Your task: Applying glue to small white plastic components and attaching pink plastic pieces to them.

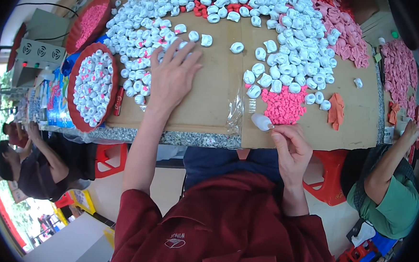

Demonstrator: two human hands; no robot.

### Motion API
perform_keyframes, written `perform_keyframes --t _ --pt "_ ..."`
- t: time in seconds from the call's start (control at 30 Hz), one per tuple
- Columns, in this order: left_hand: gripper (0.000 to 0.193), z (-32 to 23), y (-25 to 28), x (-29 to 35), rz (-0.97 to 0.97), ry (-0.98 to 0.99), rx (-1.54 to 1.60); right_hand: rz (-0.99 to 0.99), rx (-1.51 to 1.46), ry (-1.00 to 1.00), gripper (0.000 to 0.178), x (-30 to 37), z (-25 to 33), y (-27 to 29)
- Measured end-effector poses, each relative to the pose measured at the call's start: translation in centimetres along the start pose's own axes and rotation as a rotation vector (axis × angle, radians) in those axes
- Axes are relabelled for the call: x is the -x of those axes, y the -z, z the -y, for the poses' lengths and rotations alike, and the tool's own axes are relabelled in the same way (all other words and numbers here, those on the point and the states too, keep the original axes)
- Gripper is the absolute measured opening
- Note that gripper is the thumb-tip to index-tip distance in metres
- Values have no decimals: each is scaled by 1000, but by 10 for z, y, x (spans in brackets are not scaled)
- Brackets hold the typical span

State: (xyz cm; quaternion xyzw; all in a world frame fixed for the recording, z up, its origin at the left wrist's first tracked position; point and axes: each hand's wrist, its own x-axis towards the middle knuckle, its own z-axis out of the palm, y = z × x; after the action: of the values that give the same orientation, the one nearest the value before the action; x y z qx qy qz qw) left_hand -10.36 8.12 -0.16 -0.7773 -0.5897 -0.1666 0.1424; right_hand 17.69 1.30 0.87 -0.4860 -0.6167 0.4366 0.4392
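Note:
My left hand (173, 76) reaches over the left part of the table, palm down with fingers stretched and apart. Its fingertips are at the edge of a spread of small white ring-like pieces (133, 61), many with pink bits on them. Near the front edge, my right hand (292, 148) has thumb and forefinger pinched at the narrow tip of a small white squeeze bottle (261, 121). Just beyond the bottle lies a heap of small pink pieces (285, 107). A large pile of plain white pieces (295, 54) stretches behind it.
A red bowl (111, 108) of white-and-pink pieces stands at left, near another red bowl (102, 2) of pink bits. An orange glove-like scrap (336, 111) lies at right, pink soft pieces (349, 34) behind. Co-workers sit at left (44, 169) and right (388, 195).

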Motion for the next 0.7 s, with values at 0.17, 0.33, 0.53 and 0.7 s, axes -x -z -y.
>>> perform_keyframes --t 0.17,0.33,0.53,0.7 --pt "25 -4 2 -16 -64 48 41 5 97 -1 28 -5 10 -3" --pt "28 -42 -15 -51 -61 66 340 26 175 43 36 -6 3 -15" --pt "26 -68 -1 -36 -4 267 743 66 336 306 41 -3 -13 -7" --pt "28 -84 26 23 53 625 1581 80 -242 -46 39 15 -3 2"
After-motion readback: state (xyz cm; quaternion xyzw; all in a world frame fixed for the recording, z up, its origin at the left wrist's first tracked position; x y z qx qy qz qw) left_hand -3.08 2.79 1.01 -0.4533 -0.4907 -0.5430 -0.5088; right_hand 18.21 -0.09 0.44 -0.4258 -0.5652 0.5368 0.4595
